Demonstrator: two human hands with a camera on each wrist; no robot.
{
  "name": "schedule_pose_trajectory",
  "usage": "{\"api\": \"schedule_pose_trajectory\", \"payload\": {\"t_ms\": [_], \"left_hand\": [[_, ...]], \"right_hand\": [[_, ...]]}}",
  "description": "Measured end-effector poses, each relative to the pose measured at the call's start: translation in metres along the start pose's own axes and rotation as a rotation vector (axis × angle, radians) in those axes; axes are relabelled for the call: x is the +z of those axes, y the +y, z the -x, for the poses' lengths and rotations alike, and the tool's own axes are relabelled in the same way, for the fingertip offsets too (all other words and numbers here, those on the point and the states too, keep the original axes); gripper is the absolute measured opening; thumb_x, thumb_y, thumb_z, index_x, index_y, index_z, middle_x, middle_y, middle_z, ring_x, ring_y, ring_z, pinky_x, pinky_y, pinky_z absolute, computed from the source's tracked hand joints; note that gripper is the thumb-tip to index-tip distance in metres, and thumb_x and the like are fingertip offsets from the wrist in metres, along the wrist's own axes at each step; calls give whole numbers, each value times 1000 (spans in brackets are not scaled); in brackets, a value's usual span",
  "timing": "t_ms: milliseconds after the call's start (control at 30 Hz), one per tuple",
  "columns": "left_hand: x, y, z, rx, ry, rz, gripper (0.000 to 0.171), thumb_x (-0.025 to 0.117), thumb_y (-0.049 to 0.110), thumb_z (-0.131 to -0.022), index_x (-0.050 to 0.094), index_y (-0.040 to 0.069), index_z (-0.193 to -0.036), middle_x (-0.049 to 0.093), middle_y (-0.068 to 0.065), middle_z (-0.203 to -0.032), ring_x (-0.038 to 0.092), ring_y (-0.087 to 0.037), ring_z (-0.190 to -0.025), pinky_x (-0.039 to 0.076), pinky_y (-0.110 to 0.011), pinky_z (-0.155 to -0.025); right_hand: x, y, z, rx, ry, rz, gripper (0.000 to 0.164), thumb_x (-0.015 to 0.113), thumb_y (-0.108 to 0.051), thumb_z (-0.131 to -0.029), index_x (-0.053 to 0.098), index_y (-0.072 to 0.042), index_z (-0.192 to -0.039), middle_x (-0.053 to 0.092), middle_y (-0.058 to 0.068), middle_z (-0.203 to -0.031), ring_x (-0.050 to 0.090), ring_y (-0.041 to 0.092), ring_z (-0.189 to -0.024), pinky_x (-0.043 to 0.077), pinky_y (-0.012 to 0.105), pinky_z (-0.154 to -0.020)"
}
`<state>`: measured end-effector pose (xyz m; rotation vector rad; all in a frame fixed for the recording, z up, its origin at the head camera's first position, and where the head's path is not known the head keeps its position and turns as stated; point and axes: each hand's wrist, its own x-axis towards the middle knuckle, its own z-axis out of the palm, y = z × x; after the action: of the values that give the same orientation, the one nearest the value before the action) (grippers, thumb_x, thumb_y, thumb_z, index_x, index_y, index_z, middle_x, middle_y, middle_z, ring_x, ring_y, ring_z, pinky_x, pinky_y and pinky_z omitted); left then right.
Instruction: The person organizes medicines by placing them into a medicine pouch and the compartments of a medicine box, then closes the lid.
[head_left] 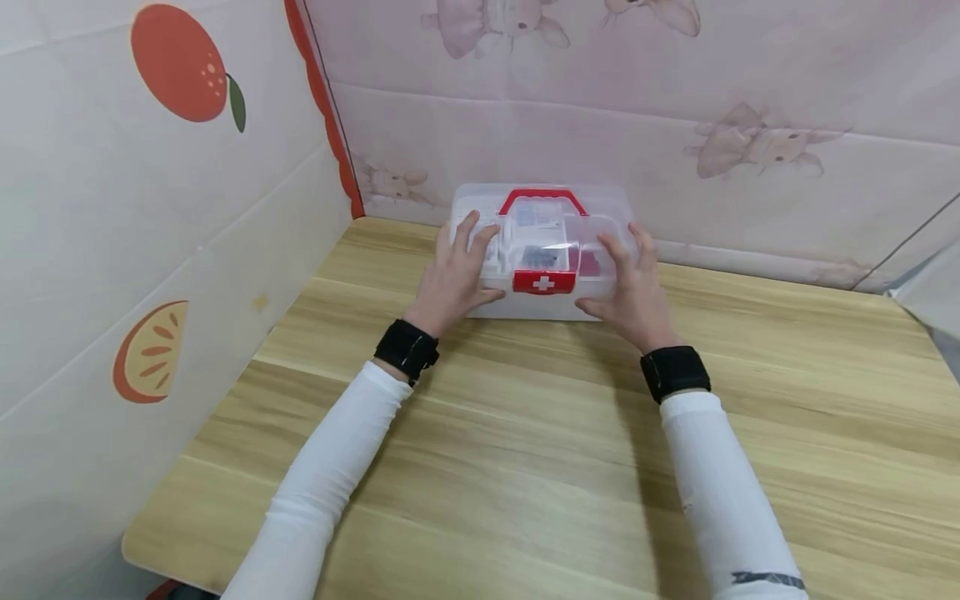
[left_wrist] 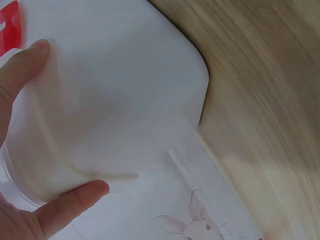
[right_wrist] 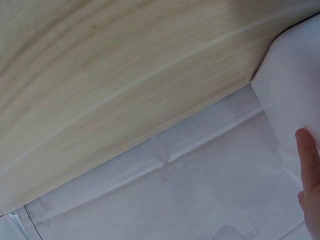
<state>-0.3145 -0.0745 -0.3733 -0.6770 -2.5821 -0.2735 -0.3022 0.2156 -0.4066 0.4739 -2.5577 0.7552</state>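
Note:
A clear-lidded first-aid box (head_left: 542, 250) with a red carrying handle (head_left: 543, 195) and a red latch (head_left: 543, 282) marked with a white cross is at the far side of the table. My left hand (head_left: 454, 275) grips its left end, thumb on the front face and fingers over the lid and side. At the right end my right hand (head_left: 633, 287) holds it the same way. White packets (head_left: 540, 237) show through the lid. The left wrist view has the box's white body (left_wrist: 130, 75) between thumb and finger; in the right wrist view a finger lies against its side (right_wrist: 292, 85).
The wood-grain table (head_left: 525, 450) runs back to a pink wall covering (head_left: 675, 92) with rabbit drawings, close behind the box. A white wall covering (head_left: 90, 208) with fruit pictures borders the left edge. Pale fabric (head_left: 933, 292) hangs at the far right corner.

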Motion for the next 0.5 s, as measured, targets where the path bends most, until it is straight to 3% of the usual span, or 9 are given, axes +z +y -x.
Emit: {"api": "schedule_pose_trajectory", "payload": {"t_ms": [333, 500], "left_hand": [[3, -1, -4, -41, -32, 9, 93, 87, 44, -73, 36, 13, -144, 28, -18, -155, 33, -45, -134, 60, -42, -71], [8, -1, -3, -57, -43, -2, 94, 86, 45, -74, 34, 15, -145, 27, -17, -155, 29, -45, -137, 60, -44, -74]], "right_hand": [[-1, -1, -5, 34, -33, 54, 101, 89, -21, -73, 25, -32, -150, 13, 14, -160, 34, 43, -136, 52, 57, -89], [2, -4, -4, 55, -26, 93, 102, 89, -20, -73, 25, -31, -151, 12, 17, -160, 36, 46, -133, 52, 60, -88]]}}
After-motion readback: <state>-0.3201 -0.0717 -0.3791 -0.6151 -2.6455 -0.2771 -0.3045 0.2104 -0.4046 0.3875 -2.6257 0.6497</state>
